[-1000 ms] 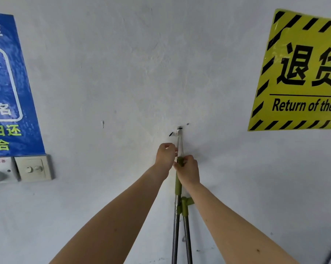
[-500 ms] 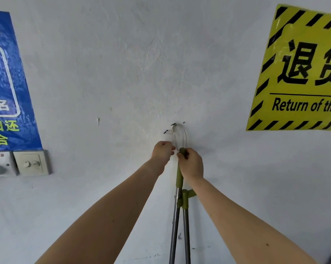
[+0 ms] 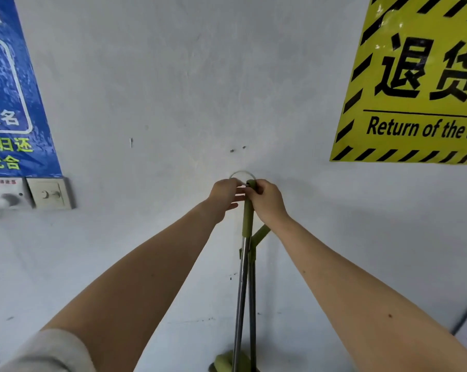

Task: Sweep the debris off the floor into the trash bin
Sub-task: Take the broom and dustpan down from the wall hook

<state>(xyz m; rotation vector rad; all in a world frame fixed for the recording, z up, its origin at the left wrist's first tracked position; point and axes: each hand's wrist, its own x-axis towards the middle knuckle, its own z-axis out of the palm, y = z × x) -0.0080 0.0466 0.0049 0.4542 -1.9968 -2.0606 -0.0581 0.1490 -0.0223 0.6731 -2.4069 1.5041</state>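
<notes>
A broom (image 3: 247,218) with a green grip and a metal shaft stands upright against the grey wall, clipped beside a second shaft, that of a green dustpan (image 3: 252,291). My right hand (image 3: 267,200) grips the top of the broom's green handle. My left hand (image 3: 224,193) pinches the thin clear hanging loop (image 3: 241,173) at the handle's tip. The green base (image 3: 227,362) shows at the bottom edge. No debris, floor or trash bin is in view.
Two small dark marks (image 3: 237,149) sit on the wall just above the loop. A blue poster (image 3: 9,89) hangs at left above wall switches (image 3: 50,194). A yellow and black hazard sign (image 3: 420,81) hangs at right. A dark cable (image 3: 466,315) runs down at lower right.
The loop has come off the small wall hook it hung on, and both hands with the handle top now sit lower on the wall, below that spot.
</notes>
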